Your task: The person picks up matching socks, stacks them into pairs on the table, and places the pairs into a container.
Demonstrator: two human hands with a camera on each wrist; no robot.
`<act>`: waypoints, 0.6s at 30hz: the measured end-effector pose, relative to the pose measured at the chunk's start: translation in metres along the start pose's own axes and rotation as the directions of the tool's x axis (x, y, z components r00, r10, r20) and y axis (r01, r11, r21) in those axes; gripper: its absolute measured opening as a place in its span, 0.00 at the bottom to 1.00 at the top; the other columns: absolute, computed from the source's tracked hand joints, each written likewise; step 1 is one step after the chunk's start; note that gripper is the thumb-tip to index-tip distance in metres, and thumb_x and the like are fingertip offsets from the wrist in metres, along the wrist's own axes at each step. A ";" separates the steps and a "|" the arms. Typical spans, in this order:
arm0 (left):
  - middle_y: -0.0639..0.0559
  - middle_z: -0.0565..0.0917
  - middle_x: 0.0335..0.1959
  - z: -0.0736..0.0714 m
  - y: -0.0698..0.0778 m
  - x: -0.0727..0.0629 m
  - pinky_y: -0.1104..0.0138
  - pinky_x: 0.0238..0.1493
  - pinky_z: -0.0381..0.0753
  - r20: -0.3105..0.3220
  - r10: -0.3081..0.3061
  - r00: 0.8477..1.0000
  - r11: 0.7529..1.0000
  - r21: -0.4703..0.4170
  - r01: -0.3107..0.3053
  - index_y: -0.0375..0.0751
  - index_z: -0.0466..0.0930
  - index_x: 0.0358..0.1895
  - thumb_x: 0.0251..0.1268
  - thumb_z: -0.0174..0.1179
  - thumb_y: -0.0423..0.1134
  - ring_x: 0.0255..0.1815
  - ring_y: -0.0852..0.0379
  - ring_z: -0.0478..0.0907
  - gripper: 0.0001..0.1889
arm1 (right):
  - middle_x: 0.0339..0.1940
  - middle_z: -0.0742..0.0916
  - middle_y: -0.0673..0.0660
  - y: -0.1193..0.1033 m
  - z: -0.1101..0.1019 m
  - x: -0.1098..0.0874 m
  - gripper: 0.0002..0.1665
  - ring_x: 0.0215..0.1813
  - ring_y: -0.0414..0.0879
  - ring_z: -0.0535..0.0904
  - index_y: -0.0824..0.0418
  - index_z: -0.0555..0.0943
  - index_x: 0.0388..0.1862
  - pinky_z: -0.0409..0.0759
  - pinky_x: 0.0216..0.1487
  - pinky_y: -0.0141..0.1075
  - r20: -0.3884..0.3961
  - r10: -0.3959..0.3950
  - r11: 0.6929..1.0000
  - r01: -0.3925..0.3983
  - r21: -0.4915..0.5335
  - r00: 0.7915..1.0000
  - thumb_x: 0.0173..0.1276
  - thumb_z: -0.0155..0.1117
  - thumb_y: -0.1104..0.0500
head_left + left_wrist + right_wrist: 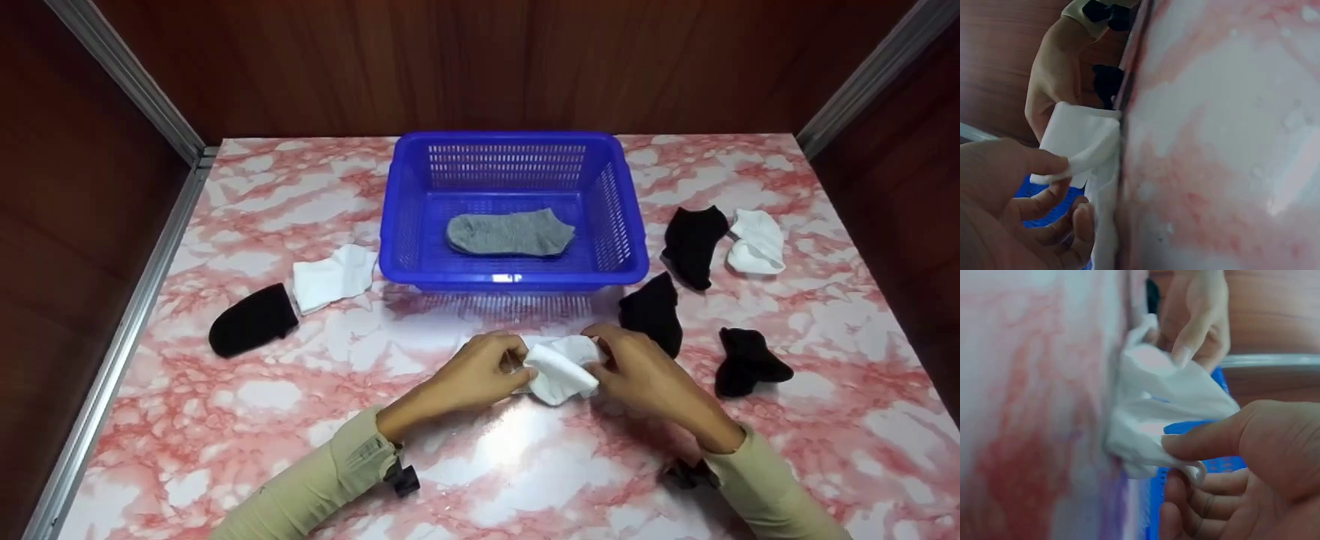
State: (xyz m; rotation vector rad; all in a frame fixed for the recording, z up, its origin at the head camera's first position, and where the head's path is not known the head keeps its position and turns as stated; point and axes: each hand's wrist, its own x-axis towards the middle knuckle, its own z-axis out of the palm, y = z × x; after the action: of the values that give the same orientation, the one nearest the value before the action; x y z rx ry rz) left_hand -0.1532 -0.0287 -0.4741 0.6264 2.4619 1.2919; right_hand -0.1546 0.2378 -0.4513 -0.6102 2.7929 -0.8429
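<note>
Left hand (487, 367): clamped on one edge of the held white sock (559, 379), thumb laid over the cloth (plain in the left wrist view).
Right hand (634, 371): clamped on the opposite edge, pinching between thumb and fingers.
Sock position: between both hands, just in front of the basket (contact with tabletop cannot be told).
Sock cloth: soft, thin, creased, with a rounded flap folded over.
Blue basket (450, 277): rectangular, plastic, smooth-rimmed, walls pierced by rows of small slots.
Basket contents: one grey sock (510, 234), lying flat on the floor, mottled knit, rounded toe leftward, notched opening rightward.
Left of basket: folded white sock (335, 277), squarish; beside it, folded black sock (253, 321), round at one end, straight at the other.
Right of basket: three black socks (696, 244), one bunched, two longer; one crumpled white sock (759, 244) farthest out.
Tabletop (262, 442): glossy, marbled pink-red and white (glare near the hands).
Walls (487, 67): dark reddish wood grain.
</note>
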 end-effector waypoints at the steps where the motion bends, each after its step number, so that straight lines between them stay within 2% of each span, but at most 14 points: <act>1: 0.49 0.86 0.39 -0.003 0.001 -0.001 0.70 0.43 0.81 0.010 -0.011 1.000 0.999 -0.043 0.012 0.40 0.84 0.42 0.70 0.66 0.42 0.37 0.61 0.78 0.08 | 0.34 0.85 0.51 0.000 -0.002 0.000 0.18 0.36 0.42 0.78 0.61 0.82 0.56 0.77 0.38 0.36 -0.003 -0.008 1.000 0.008 0.008 1.000 0.68 0.71 0.65; 4: 0.49 0.87 0.42 -0.011 0.003 -0.004 0.66 0.51 0.85 0.018 -0.055 0.998 0.988 -0.144 0.057 0.41 0.83 0.44 0.72 0.64 0.41 0.42 0.59 0.82 0.07 | 0.29 0.81 0.49 0.002 -0.010 -0.002 0.19 0.31 0.39 0.74 0.63 0.82 0.58 0.74 0.34 0.33 -0.023 -0.038 0.999 0.039 0.022 0.999 0.69 0.70 0.66; 6: 0.49 0.87 0.43 -0.017 0.004 -0.007 0.65 0.53 0.85 0.004 -0.082 0.997 0.982 -0.169 0.082 0.42 0.81 0.46 0.73 0.63 0.41 0.44 0.59 0.82 0.07 | 0.27 0.78 0.48 0.003 -0.014 -0.003 0.20 0.29 0.37 0.71 0.64 0.81 0.60 0.71 0.32 0.31 -0.025 -0.048 0.998 0.049 0.026 0.999 0.70 0.69 0.66; 9: 0.50 0.86 0.41 -0.025 0.003 -0.011 0.66 0.49 0.84 -0.018 -0.100 0.995 0.980 -0.176 0.095 0.43 0.80 0.49 0.74 0.62 0.40 0.40 0.60 0.81 0.07 | 0.26 0.77 0.48 0.004 -0.020 -0.006 0.23 0.26 0.35 0.69 0.65 0.79 0.63 0.70 0.30 0.30 0.003 -0.031 0.999 0.031 0.036 0.999 0.70 0.68 0.66; 14: 0.50 0.85 0.36 -0.033 -0.002 -0.015 0.69 0.38 0.79 -0.034 -0.077 0.996 0.992 -0.103 0.073 0.42 0.79 0.55 0.74 0.61 0.37 0.31 0.61 0.77 0.10 | 0.26 0.76 0.48 0.004 -0.024 -0.008 0.24 0.27 0.36 0.69 0.65 0.77 0.64 0.69 0.30 0.30 0.080 -0.008 1.000 0.006 0.029 0.997 0.71 0.68 0.64; 18: 0.49 0.86 0.37 -0.033 -0.010 -0.016 0.66 0.38 0.81 -0.032 -0.057 0.998 0.998 0.013 0.058 0.41 0.79 0.57 0.74 0.61 0.37 0.32 0.59 0.79 0.13 | 0.29 0.79 0.49 0.003 -0.023 -0.007 0.25 0.30 0.38 0.71 0.67 0.77 0.64 0.72 0.34 0.31 0.131 -0.019 1.000 0.018 0.009 0.991 0.71 0.70 0.60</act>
State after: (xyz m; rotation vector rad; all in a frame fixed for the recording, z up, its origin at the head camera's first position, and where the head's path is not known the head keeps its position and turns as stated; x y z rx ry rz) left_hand -0.1557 -0.0648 -0.4631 0.5381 2.4975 1.2739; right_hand -0.1550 0.2542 -0.4337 -0.6661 2.6692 -0.7873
